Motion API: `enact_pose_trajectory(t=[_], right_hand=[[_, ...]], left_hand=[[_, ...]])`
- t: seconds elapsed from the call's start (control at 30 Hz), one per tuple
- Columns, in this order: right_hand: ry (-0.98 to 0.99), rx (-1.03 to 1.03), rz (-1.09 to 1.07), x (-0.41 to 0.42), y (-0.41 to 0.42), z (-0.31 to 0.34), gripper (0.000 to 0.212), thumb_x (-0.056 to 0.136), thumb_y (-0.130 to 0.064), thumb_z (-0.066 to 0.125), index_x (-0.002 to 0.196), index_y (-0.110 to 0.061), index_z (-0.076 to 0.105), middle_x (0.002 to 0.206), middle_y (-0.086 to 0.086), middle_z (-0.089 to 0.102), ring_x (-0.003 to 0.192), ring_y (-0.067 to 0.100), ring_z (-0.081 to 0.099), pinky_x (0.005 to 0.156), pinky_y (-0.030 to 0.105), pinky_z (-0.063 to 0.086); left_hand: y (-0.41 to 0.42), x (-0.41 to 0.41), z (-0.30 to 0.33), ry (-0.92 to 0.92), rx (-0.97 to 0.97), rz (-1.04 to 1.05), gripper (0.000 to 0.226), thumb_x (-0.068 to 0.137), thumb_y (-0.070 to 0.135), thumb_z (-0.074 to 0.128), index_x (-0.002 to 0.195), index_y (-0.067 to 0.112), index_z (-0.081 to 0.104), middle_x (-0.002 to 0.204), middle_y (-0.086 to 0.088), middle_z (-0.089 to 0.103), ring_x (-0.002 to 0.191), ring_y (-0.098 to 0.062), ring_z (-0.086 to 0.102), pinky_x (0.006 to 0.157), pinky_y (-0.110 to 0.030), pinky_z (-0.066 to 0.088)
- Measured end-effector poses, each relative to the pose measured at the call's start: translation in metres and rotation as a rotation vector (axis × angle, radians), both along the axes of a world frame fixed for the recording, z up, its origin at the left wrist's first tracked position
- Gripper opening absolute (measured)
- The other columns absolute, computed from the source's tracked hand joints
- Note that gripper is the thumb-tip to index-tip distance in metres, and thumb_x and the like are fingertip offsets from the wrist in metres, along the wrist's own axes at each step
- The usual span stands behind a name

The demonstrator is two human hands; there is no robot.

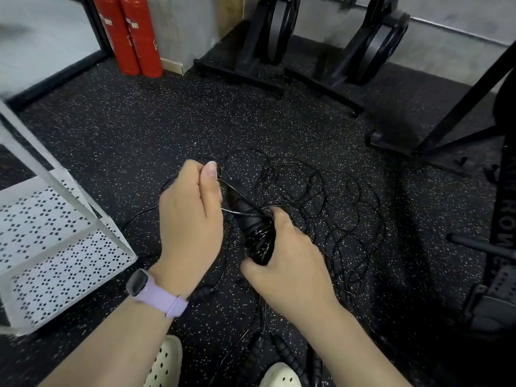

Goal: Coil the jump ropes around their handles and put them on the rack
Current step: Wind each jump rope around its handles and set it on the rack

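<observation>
Handle axis: the black ribbed plastic jump-rope handles [252,230] slanted from upper left to lower right, between both hands, above the floor.
Wound part: glossy black cord turns sat on the lower end, by the right hand [290,263], which gripped there.
Free cord: the thin black rope [321,191] ran up-left to the left hand [192,216], which pinched it, nearer for the next turn.
Loose heap: tangled loops lay on the speckled black rubber floor [139,135].
Rack: the white perforated metal rack [55,233] stood left.

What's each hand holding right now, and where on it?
Right hand grips the black jump-rope handles at their rope-wrapped lower end. Left hand pinches the thin black rope between thumb and fingers, just above the handles.
</observation>
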State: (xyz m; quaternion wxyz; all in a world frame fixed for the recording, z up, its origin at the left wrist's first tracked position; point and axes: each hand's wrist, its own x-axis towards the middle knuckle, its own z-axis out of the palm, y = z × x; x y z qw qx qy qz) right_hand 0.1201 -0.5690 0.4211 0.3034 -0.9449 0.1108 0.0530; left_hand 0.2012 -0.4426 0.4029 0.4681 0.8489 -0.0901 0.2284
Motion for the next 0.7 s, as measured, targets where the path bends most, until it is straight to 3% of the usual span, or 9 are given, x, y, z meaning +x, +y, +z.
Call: enact_pose_trajectory(t=[0.13,0.23,0.33,0.4,0.47,0.5,0.53,0.6,0.7], right_hand=[[-0.014,-0.336,0.186,0.001,0.001,-0.008,0.121,0.088,-0.041,0.076,0.162,-0.015,-0.017,0.142,0.006,0.049,0.128,0.026,0.049,0.104,0.038,0.047],[-0.009,-0.421,0.34,-0.004,0.01,-0.013,0.125,0.09,-0.038,0.076,0.159,-0.01,-0.025,0.142,0.007,0.047,0.128,0.026,0.046,0.111,0.039,0.042],[0.006,-0.408,0.449,-0.006,0.015,-0.015,0.127,0.089,-0.036,0.076,0.158,-0.01,-0.026,0.138,0.006,0.048,0.124,0.025,0.047,0.11,0.038,0.043],[0.003,-0.367,0.465,-0.007,0.017,-0.017,0.123,0.088,-0.035,0.077,0.161,-0.011,-0.02,0.139,0.004,0.048,0.125,0.024,0.047,0.111,0.036,0.042],[-0.006,-0.321,0.454,-0.007,0.017,-0.02,0.112,0.086,-0.033,0.077,0.163,-0.013,0.0,0.143,0.002,0.047,0.128,0.022,0.046,0.112,0.035,0.041],[-0.023,-0.301,0.45,-0.006,0.017,-0.022,0.101,0.085,-0.032,0.077,0.161,-0.015,0.013,0.142,0.0,0.048,0.127,0.021,0.047,0.112,0.035,0.041],[-0.045,-0.285,0.445,-0.006,0.016,-0.023,0.09,0.084,-0.033,0.076,0.157,-0.018,0.024,0.14,-0.002,0.049,0.125,0.02,0.048,0.111,0.036,0.042],[-0.067,-0.245,0.428,-0.004,0.01,-0.023,0.075,0.084,-0.034,0.073,0.149,-0.024,0.038,0.133,-0.007,0.052,0.121,0.017,0.049,0.107,0.035,0.044],[-0.065,-0.029,0.327,-0.003,-0.003,-0.015,0.06,0.079,-0.029,0.073,0.135,-0.034,0.05,0.118,-0.017,0.059,0.106,0.004,0.055,0.092,0.027,0.049]], left_hand=[[-0.01,-0.005,0.015,0.321,-0.201,-0.08,0.047,0.111,0.035,0.032,0.077,0.009,0.051,0.047,0.001,0.054,0.039,-0.009,0.052,0.047,-0.013,0.039],[0.002,0.016,0.02,0.596,-0.498,-0.058,0.04,0.11,0.038,0.04,0.082,0.012,0.051,0.047,0.002,0.055,0.041,-0.014,0.05,0.041,-0.024,0.038],[0.017,0.029,0.016,0.705,-0.413,-0.017,0.036,0.109,0.039,0.044,0.087,0.013,0.056,0.052,0.002,0.063,0.044,-0.008,0.056,0.051,-0.027,0.041],[0.023,0.034,0.01,0.726,-0.333,0.007,0.036,0.109,0.039,0.043,0.092,0.013,0.06,0.067,0.002,0.068,0.064,-0.008,0.069,0.07,-0.033,0.053],[0.028,0.039,0.006,0.777,-0.501,-0.007,0.028,0.111,0.035,0.041,0.099,0.014,0.057,0.09,-0.004,0.065,0.09,-0.024,0.075,0.091,-0.047,0.058],[0.03,0.042,0.004,0.821,-0.628,-0.011,0.026,0.111,0.032,0.039,0.108,0.012,0.054,0.095,-0.007,0.063,0.089,-0.029,0.075,0.091,-0.049,0.059],[0.03,0.044,0.003,0.87,-0.77,-0.021,0.025,0.112,0.03,0.037,0.114,0.009,0.05,0.092,-0.009,0.064,0.081,-0.029,0.076,0.082,-0.049,0.062],[0.031,0.046,-0.003,0.956,-1.016,-0.071,0.025,0.112,0.03,0.036,0.1,0.011,0.046,0.067,-0.004,0.058,0.05,-0.016,0.064,0.053,-0.036,0.06],[0.039,0.054,-0.012,1.031,-1.117,-0.135,0.039,0.109,0.042,0.041,0.079,0.019,0.038,0.05,0.007,0.031,0.037,-0.007,0.025,0.04,-0.019,0.022]])
